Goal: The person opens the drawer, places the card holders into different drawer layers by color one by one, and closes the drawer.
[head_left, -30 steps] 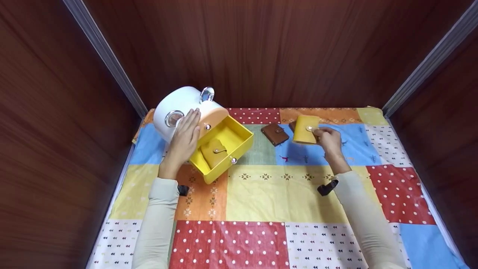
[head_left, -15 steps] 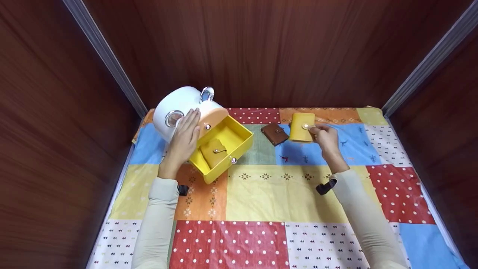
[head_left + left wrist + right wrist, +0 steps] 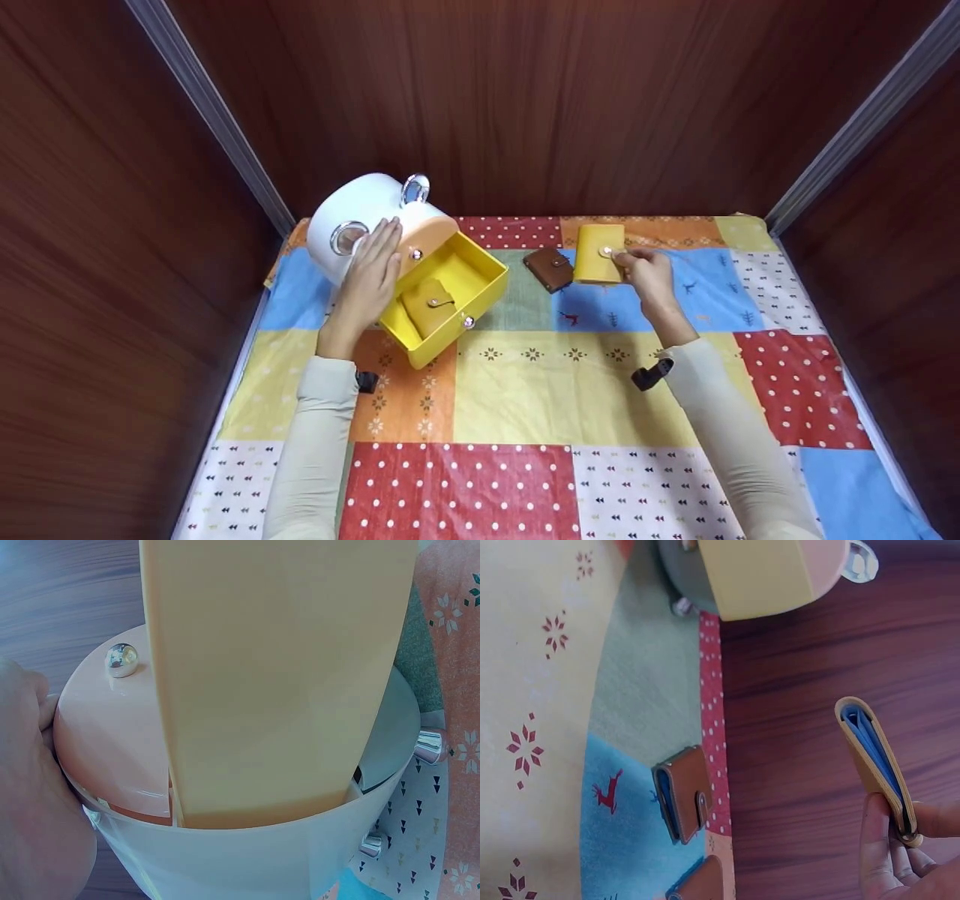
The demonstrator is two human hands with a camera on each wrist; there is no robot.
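Note:
My left hand (image 3: 370, 270) rests with straight fingers on the side of a white round cabinet (image 3: 356, 204). Its yellow drawer (image 3: 495, 291) is pulled out, and a mustard-yellow snap wallet (image 3: 429, 306) lies inside. Above that, the peach drawer (image 3: 429, 232) with a small round knob is closed. My right hand (image 3: 651, 279) pinches a yellow wallet (image 3: 596, 262) by its snap edge, raised over the cloth; blue lining shows in the right wrist view. A brown wallet (image 3: 547, 268) lies just left of it. Another brown wallet (image 3: 703, 881) shows partly in the right wrist view, hidden behind the yellow one from the head.
A patchwork cloth (image 3: 517, 390) covers the table. Dark wood panels (image 3: 525, 105) stand close behind and on both sides. Silver metal feet (image 3: 429, 746) stick out from the cabinet's underside.
My right hand has moved left with the yellow wallet, towards the brown wallet, covering the second brown one from the head view. The left hand and the cabinet have stayed put.

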